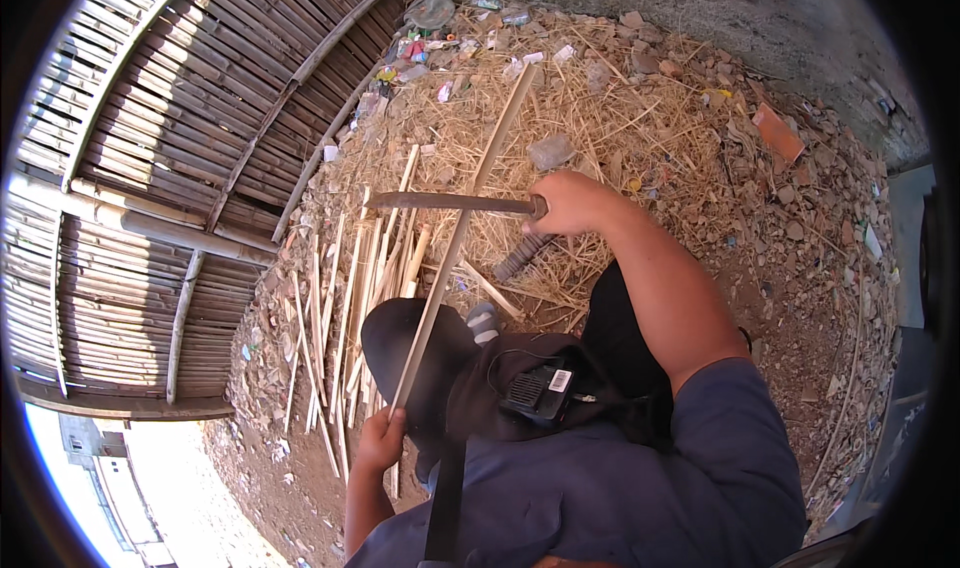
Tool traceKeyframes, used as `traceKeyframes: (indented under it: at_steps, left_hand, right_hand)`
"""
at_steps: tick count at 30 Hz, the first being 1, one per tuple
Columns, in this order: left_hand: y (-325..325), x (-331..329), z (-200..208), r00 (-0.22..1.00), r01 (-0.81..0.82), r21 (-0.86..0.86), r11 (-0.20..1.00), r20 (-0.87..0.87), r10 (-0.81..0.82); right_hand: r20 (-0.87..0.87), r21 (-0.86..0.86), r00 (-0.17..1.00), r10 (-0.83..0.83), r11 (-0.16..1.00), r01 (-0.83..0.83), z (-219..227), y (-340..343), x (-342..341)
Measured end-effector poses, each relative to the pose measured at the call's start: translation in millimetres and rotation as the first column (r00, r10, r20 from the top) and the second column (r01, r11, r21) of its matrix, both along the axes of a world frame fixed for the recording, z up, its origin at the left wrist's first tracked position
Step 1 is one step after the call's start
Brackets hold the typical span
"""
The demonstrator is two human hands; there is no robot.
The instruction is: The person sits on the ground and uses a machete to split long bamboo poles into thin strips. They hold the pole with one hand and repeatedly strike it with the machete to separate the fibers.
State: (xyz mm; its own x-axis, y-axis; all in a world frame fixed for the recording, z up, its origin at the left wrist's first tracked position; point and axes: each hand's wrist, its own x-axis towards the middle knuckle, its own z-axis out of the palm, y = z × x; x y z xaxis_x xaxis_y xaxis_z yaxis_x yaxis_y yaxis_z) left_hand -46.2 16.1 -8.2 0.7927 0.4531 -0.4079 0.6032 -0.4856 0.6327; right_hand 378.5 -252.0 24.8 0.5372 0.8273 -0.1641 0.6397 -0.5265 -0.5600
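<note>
My left hand (382, 439) is closed round the lower end of a long, pale bamboo strip (428, 320), which slants up and away to the right. In my right hand (572, 204) is the handle of a machete (455, 202), its dark blade pointing left. The blade crosses the strip around its middle; whether the edge touches it or bites in, I cannot tell. Below the right hand, a ridged grey cylindrical thing (524, 255) lies on the straw, partly hidden. Several split bamboo strips (345, 313) lie in a loose pile left of my knee.
A woven bamboo wall (190, 108) rises on the left, and a rough masonry wall (740, 18) stands behind. Straw and shavings (640, 118) cover the ground with rubble, litter and a brick (778, 133). A black device (538, 392) with a cable rests on my lap.
</note>
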Motion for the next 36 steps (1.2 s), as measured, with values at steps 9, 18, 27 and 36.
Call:
traceKeyframes:
  at_steps: [9,18,27,36]
  left_hand:
    - [4.0,-2.1,0.7,0.999,-0.014,-0.057,0.998,-0.052,0.011]
    - [-1.5,4.5,2.3,0.998,-0.042,-0.002,0.999,-0.047,0.042]
    - [6.1,-5.1,-2.8,0.999,-0.026,-0.062,0.998,-0.033,0.024]
    - [-6.7,8.3,12.1,1.000,0.001,0.053,0.999,-0.025,0.001]
  right_hand:
    - [0.158,0.030,0.985,0.065,0.997,-0.071,-7.8,16.6,-24.3]
    - [0.050,0.033,0.992,-0.113,0.993,0.111,-8.8,-1.9,17.4]
    - [0.311,-0.040,0.931,0.191,0.981,-0.188,-1.3,24.8,-40.2]
    - [0.016,0.169,0.969,-0.248,0.956,0.242,-23.4,0.1,27.0]
